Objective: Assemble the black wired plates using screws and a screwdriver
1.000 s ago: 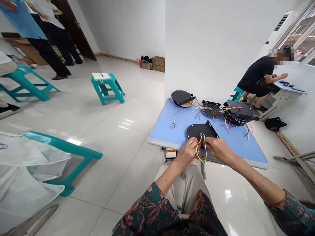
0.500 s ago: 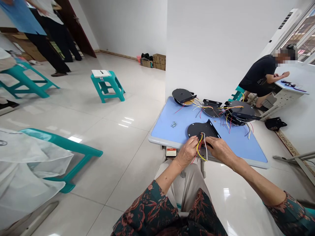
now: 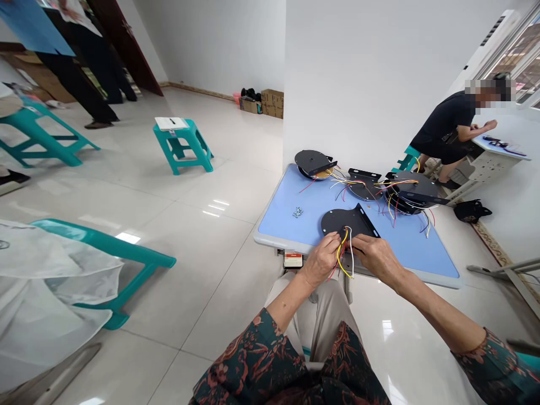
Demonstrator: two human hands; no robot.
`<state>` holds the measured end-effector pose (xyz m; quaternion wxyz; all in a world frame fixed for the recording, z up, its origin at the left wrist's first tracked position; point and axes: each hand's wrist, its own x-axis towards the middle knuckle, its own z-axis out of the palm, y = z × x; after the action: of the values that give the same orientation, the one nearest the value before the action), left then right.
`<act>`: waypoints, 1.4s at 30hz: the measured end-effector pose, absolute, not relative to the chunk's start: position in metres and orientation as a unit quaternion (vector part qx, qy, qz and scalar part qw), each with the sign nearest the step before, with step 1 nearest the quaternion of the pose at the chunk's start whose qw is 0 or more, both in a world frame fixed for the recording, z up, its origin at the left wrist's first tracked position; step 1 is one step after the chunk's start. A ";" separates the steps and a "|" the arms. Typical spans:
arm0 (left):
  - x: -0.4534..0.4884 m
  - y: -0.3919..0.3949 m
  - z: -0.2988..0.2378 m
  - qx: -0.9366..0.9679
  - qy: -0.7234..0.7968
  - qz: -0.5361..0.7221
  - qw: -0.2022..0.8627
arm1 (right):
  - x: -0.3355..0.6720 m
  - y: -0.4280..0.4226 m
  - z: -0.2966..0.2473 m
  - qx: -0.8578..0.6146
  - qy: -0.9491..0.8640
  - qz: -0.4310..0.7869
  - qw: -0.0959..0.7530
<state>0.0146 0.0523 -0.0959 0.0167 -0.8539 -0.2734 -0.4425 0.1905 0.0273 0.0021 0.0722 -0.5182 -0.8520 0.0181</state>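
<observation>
The black metal disc plate (image 3: 343,222) lies just ahead of my hands near the front edge of the blue worktop (image 3: 270,239), with its flat bracket (image 3: 367,222) standing along its right side. A bundle of yellow, red and white wires (image 3: 343,259) rises from the plate's middle and hangs toward me, past the edge.

My left hand (image 3: 323,260) is curled nearly shut around the yellow and red wires and seems to have hold of them. My right hand (image 3: 377,259) is just beside it, its fingers (image 3: 361,243) bunched close to the white wire. I cannot tell if they are pinching anything.

At 12 o'clock, 3 more black wired assemblies (image 3: 365,188) lie spread across the worktop, their loose leads tangled between them. A small pile of metal nuts (image 3: 297,212) sits at 11 o'clock. Farther off at 1 o'clock, a co-worker (image 3: 445,121) sits at a second worktop (image 3: 502,147), with a black bag (image 3: 471,211) on the floor nearby. A teal plastic stool (image 3: 181,143) stands at 10 o'clock.
</observation>
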 end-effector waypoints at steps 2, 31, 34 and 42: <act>0.014 0.052 -0.096 -0.855 -0.270 -0.443 0.013 | 0.191 0.027 0.001 -0.516 -0.852 0.027 0.088; 0.016 0.053 -0.095 -0.845 -0.270 -0.460 0.042 | 0.189 0.021 -0.022 -0.526 -0.764 0.066 0.368; 0.017 0.053 -0.095 -0.834 -0.264 -0.482 0.061 | 0.190 0.020 -0.026 -0.537 -0.741 0.077 0.396; 0.017 0.054 -0.099 -0.844 -0.269 -0.462 0.038 | 0.177 0.015 -0.030 -0.509 -0.757 0.042 0.408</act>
<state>0.0166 0.0539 -0.0990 0.0375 -0.8440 -0.2695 -0.4622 0.1773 0.0150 -0.0296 0.4076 -0.5093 -0.7568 0.0424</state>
